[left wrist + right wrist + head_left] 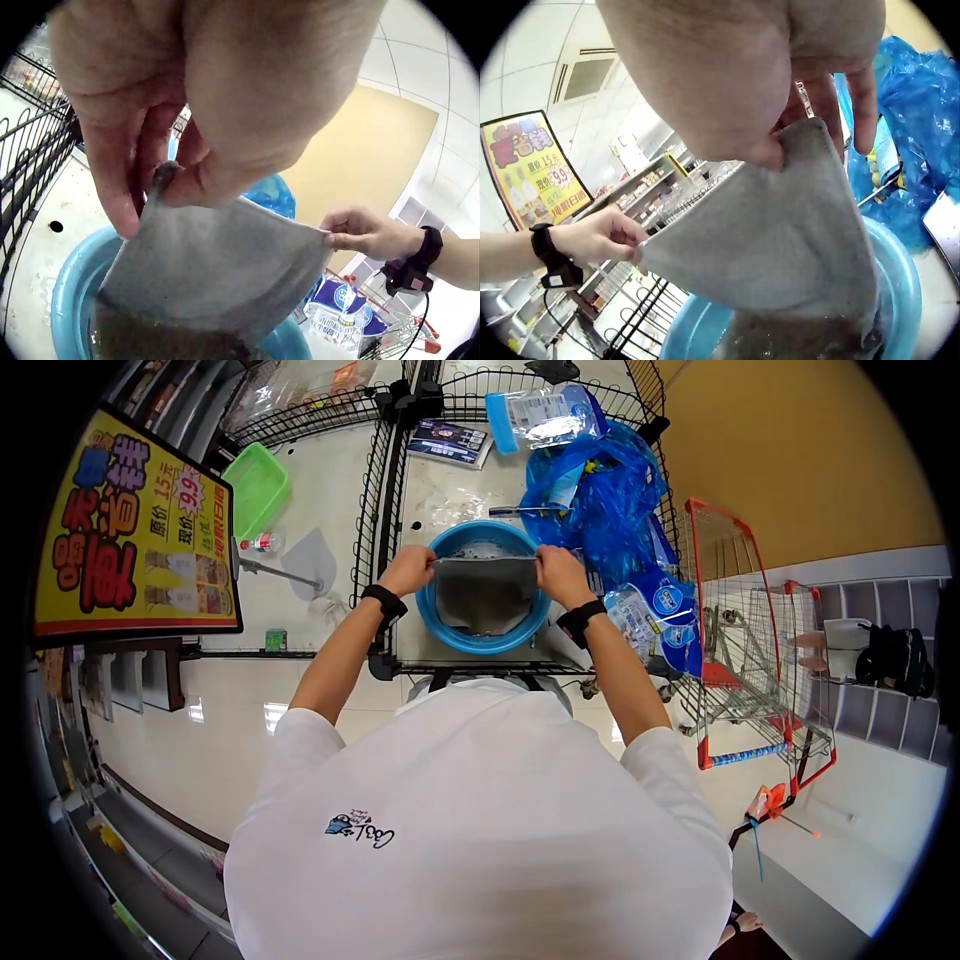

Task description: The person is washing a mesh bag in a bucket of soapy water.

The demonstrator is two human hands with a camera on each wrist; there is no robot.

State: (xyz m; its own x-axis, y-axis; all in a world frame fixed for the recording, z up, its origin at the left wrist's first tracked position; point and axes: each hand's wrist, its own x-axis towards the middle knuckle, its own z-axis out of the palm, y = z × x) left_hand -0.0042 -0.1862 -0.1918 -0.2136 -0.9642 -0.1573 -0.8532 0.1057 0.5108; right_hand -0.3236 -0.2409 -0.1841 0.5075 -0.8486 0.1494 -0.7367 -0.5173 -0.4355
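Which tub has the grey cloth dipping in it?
The blue tub, between the left hand and right hand. Their fingers pinch the cloth over it. The green tub, off to the left, has no cloth in it.

Cloth [487,594] over basin [428,615], plastic bag [612,495] right, booklets [449,444] behind, basket [257,488] and bottle [262,543] left.

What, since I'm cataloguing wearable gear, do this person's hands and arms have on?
Left hand and right hand are bare. Each wrist wears a black band with a boxy black device and thin dark cable. White short sleeves cover the upper arms.
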